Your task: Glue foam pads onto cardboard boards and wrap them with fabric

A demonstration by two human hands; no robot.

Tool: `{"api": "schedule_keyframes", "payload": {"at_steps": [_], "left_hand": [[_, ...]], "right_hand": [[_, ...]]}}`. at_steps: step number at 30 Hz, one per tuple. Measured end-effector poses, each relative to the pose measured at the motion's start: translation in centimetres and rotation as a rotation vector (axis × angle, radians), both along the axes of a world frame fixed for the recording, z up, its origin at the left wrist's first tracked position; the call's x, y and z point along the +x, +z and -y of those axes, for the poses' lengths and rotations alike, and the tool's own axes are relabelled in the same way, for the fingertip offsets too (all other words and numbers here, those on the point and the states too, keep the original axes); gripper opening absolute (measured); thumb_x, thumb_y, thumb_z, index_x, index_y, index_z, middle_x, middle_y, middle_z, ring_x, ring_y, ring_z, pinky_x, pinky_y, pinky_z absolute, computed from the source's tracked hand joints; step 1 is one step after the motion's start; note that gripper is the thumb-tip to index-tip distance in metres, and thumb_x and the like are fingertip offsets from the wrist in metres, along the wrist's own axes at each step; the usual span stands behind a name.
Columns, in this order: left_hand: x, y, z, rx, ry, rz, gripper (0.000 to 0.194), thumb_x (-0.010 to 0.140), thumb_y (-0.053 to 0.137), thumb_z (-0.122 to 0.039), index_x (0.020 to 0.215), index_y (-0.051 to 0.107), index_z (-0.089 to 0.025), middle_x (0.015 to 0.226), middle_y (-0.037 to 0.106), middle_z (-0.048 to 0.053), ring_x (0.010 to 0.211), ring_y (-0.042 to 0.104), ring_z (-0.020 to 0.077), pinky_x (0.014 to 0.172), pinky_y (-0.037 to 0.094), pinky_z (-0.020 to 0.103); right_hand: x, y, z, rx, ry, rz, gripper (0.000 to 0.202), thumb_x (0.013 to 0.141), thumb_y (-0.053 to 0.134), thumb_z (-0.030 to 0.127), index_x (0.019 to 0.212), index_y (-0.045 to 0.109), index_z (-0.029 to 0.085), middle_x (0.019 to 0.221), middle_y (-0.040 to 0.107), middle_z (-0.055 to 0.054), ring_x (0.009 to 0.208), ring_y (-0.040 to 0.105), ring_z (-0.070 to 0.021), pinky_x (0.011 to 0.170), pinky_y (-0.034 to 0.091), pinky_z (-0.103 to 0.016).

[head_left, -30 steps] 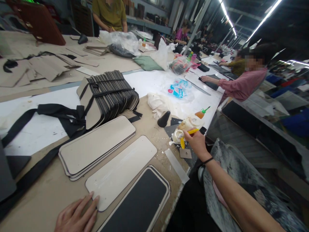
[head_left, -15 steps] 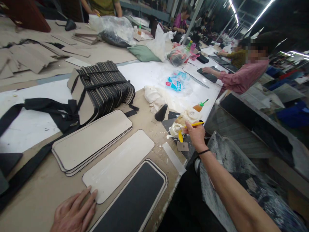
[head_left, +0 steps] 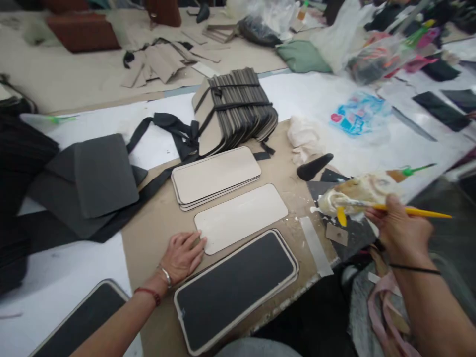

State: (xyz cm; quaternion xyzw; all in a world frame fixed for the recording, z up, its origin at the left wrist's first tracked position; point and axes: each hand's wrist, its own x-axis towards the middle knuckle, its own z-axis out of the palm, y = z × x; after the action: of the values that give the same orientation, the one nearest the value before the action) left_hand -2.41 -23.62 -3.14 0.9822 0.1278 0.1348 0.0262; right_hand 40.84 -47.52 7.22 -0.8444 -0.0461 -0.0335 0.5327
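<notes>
- Head view: the left hand (head_left: 182, 255) lies flat on the brown paper-covered tabletop (head_left: 156, 233), fingers spread and holding nothing; its fingertips touch the near left end of the single pale beige rounded board panel (head_left: 241, 217).
- That panel lies flat between a small stack of like beige panels (head_left: 215, 176) behind it and a black-faced rounded panel with a pale edge (head_left: 236, 287) in front of it, near the tabletop's front edge.
- The right hand (head_left: 399, 230) has its grip closed on a thin yellow-handled brush (head_left: 409, 211), held nearly level; the brush's head rests at the glue-smeared squeeze bottle with an orange neck and green tip (head_left: 366, 188), which lies on its side at the right of the tabletop.
- Behind the stack stands a bundle of dark-edged panels tied with black straps (head_left: 238, 106).
- Dark grey foam sheets (head_left: 104, 173) lie to the left.
- A white crumpled cloth (head_left: 303, 139) and a black cone-shaped piece (head_left: 314, 166) lie near the bottle.
</notes>
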Motion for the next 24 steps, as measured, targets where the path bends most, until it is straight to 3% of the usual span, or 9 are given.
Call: {"api": "schedule_keyframes", "payload": {"at_steps": [1,3,6,11,15,20,24], "left_hand": [[0.0,0.0,0.0,-0.008,0.007,0.002,0.024,0.079,0.053,-0.024,0.101,0.062,-0.023,0.107,0.062,0.008,0.096,0.049,0.0237,0.084,0.037,0.040],[0.0,0.1,0.1,-0.022,0.015,0.007,0.025,0.079,0.053,-0.024,0.102,0.062,-0.021,0.108,0.062,0.009,0.097,0.048,0.0242,0.083,0.036,0.040],[-0.1,0.1,0.2,-0.035,0.009,0.009,0.026,0.078,0.053,-0.025,0.101,0.061,-0.021,0.108,0.062,0.009,0.096,0.048,0.0243,0.082,0.036,0.040],[-0.2,0.0,0.1,-0.049,0.026,-0.007,0.026,0.078,0.052,-0.028,0.102,0.061,-0.023,0.109,0.062,0.007,0.093,0.048,0.0232,0.079,0.035,0.040],[-0.1,0.0,0.1,-0.058,0.038,-0.016,0.026,0.079,0.052,-0.030,0.103,0.061,-0.023,0.111,0.061,0.006,0.094,0.048,0.0227,0.081,0.035,0.040],[-0.1,0.2,0.2,-0.086,0.041,0.014,0.025,0.078,0.053,-0.028,0.101,0.061,-0.023,0.111,0.061,0.006,0.095,0.048,0.0218,0.082,0.035,0.039],[-0.2,0.1,0.2,-0.113,0.041,0.029,0.026,0.076,0.055,-0.026,0.102,0.061,-0.023,0.110,0.061,0.007,0.097,0.049,0.0227,0.084,0.035,0.040]], "right_hand": [[-0.5,0.7,-0.3,0.075,-0.091,-0.051,0.030,0.071,0.061,0.050,0.066,0.044,0.026,0.061,0.053,-0.001,0.053,0.058,-0.0181,0.068,0.052,-0.050],[-2.4,2.0,-1.5,0.166,-0.104,-0.147,0.027,0.068,0.066,0.045,0.064,0.046,0.028,0.062,0.053,0.000,0.053,0.057,-0.0170,0.073,0.052,-0.048],[-7.1,2.5,-4.8,0.156,0.176,-0.247,0.025,0.065,0.069,0.044,0.065,0.050,0.028,0.062,0.055,0.001,0.055,0.059,-0.0186,0.067,0.055,-0.044],[-16.5,-0.6,-11.8,0.077,0.666,-0.481,0.038,0.062,0.074,0.046,0.079,0.058,0.017,0.069,0.064,-0.003,0.062,0.064,-0.0181,0.063,0.055,-0.035],[-21.5,-3.3,-15.7,0.078,0.874,-0.514,0.036,0.067,0.069,0.049,0.077,0.057,0.017,0.067,0.062,-0.001,0.060,0.063,-0.0163,0.062,0.053,-0.031],[-23.2,-5.1,-16.8,-0.004,0.974,-0.486,0.034,0.071,0.064,0.051,0.079,0.055,0.018,0.065,0.061,-0.001,0.062,0.062,-0.0177,0.063,0.051,-0.032],[-20.5,-5.1,-16.0,-0.100,0.949,-0.351,0.032,0.074,0.061,0.050,0.077,0.055,0.019,0.064,0.061,-0.001,0.061,0.060,-0.0178,0.061,0.049,-0.031]]}}
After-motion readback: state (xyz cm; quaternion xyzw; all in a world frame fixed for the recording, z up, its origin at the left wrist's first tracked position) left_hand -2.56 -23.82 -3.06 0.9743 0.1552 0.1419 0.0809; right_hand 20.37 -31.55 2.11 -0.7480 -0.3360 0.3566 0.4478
